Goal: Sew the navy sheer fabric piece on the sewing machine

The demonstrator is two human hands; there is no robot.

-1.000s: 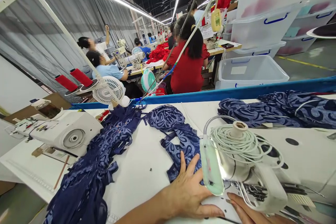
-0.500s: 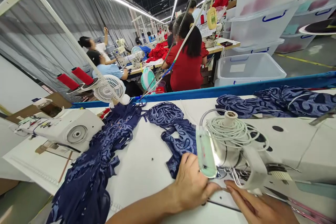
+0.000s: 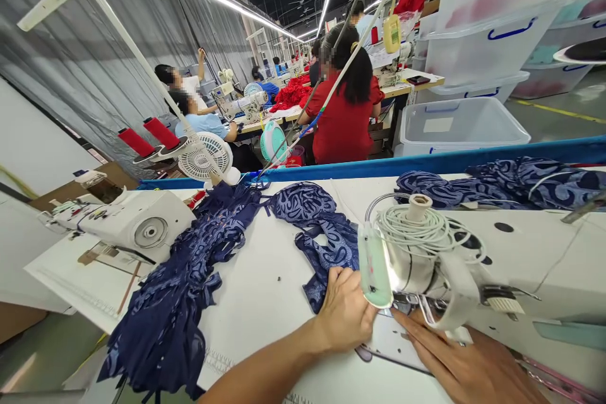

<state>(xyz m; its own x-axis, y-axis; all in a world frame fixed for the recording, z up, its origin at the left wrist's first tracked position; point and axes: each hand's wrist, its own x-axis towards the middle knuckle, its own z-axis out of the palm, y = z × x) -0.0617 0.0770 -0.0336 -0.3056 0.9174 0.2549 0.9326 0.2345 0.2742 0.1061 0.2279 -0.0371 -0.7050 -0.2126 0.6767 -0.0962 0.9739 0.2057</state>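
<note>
A navy fabric piece [image 3: 322, 237] with a pale swirl print lies on the white table and runs toward the white sewing machine head [image 3: 421, 265]. My left hand [image 3: 348, 314] rests on the near end of this piece, fingers curled and pinching it beside the machine's green-tinted lamp [image 3: 374, 268]. My right hand [image 3: 466, 363] lies flat on the machine bed, its fingers stretched out toward the needle area, which the machine head partly hides. A coil of pale cord [image 3: 423, 230] sits on top of the machine.
A long heap of navy fabric [image 3: 184, 297] trails off the table's left front. Beyond it stand a second white machine [image 3: 132, 227], a small fan [image 3: 204, 158] and red thread cones [image 3: 146, 137]. More navy fabric [image 3: 502, 183] lies at the back right. Co-workers sit beyond; plastic bins [image 3: 461, 126] stand right.
My left hand went from flat with spread fingers on the fabric to curled and pinching near the lamp. My right hand slid further forward under the machine head.
</note>
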